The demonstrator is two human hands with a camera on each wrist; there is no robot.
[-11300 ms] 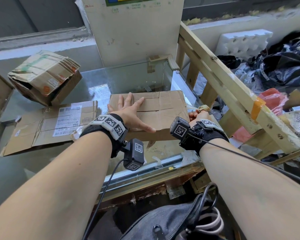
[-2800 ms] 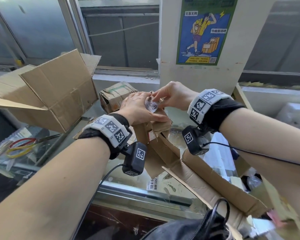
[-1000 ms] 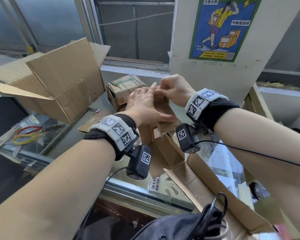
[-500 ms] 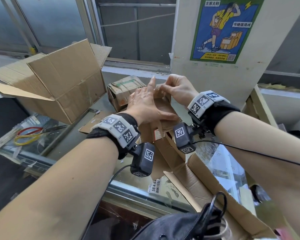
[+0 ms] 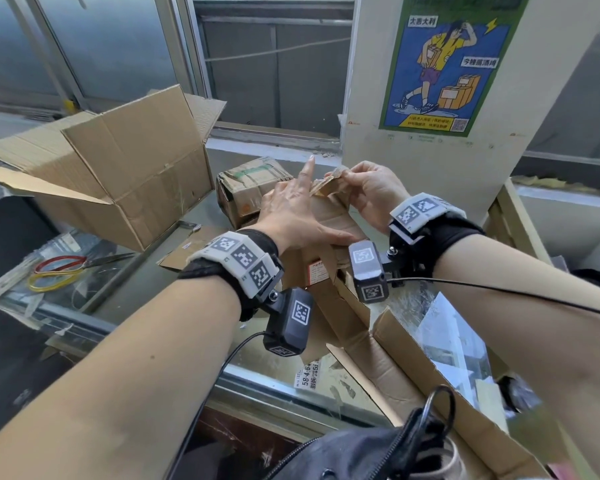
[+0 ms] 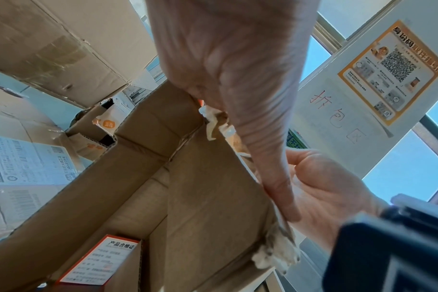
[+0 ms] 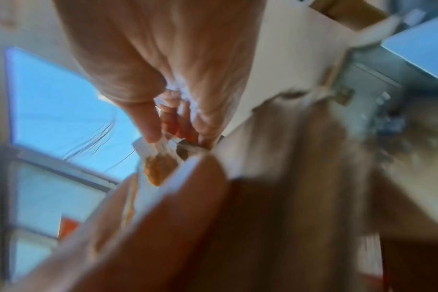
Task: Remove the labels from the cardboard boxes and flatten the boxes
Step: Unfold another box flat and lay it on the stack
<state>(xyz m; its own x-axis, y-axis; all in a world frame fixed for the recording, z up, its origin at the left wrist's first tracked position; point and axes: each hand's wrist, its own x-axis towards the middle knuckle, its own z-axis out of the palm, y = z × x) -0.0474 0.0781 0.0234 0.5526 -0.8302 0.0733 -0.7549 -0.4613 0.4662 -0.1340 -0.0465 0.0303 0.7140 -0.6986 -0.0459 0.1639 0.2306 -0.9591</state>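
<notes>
Hands: our left hand (image 5: 293, 216) presses flat on one box (image 5: 329, 220); right hand (image 5: 368, 188) pinches its torn label (image 5: 329, 180); two more boxes on worktop (image 5: 160, 289).

Four cardboard boxes are on the glass counter: one big open box (image 5: 118, 168) at the far left, one crumpled taped box (image 5: 250, 185) in the middle at the back, one small box (image 5: 329, 220) under the two hands, and one opened-out box (image 5: 413, 362) at the near right. Two hands are at work, the left hand (image 5: 291, 216) and the right hand (image 5: 371, 192). One pair of scissors (image 5: 84, 263) lies at the left with one yellow rubber band (image 5: 49, 282). One poster (image 5: 447, 60) hangs on the far pillar.
</notes>
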